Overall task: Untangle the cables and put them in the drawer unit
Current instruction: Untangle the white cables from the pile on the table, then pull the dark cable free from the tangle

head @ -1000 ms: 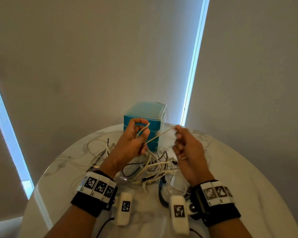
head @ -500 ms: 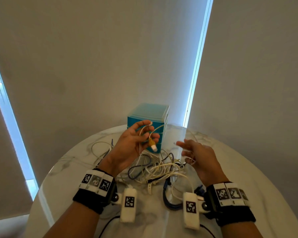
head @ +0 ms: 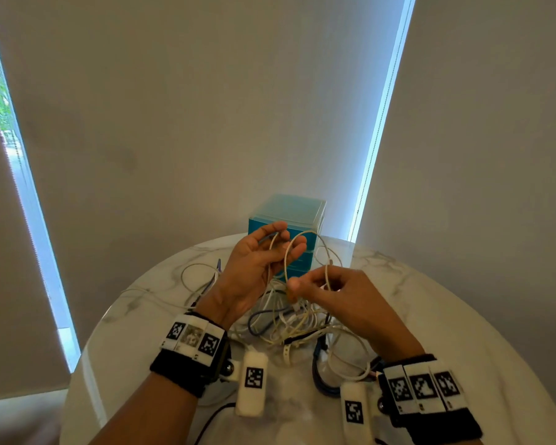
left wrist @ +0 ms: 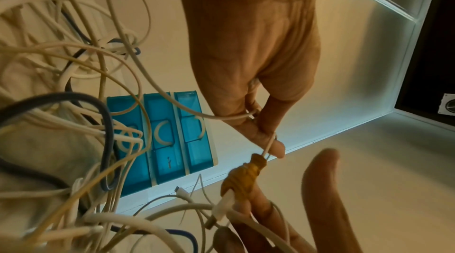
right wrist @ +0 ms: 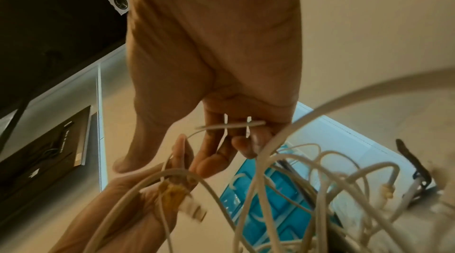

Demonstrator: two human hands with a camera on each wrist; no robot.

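A tangle of white, cream and dark blue cables [head: 289, 326] lies on the round marble table [head: 463, 316]. Behind it stands the teal drawer unit [head: 289, 213], its three drawers [left wrist: 162, 140] closed. My left hand [head: 283, 244] is raised over the heap and pinches a thin cream cable [head: 302, 234] that loops above its fingers. From that pinch hangs a yellowed connector [left wrist: 242, 175] with a white plug. My right hand [head: 318, 282] sits close beside, fingers curled round the same cable [right wrist: 234, 125].
The table stands against grey blinds, with bright slits of window at left and right. A thick dark blue cable [head: 321, 380] curls near my right wrist. Loose white loops [head: 193, 271] spread left of the heap. Bare marble lies to the right.
The right hand let go of the taut cable, opened, then moved left and up to my left hand and took the cable again. The connector now hangs between both hands.
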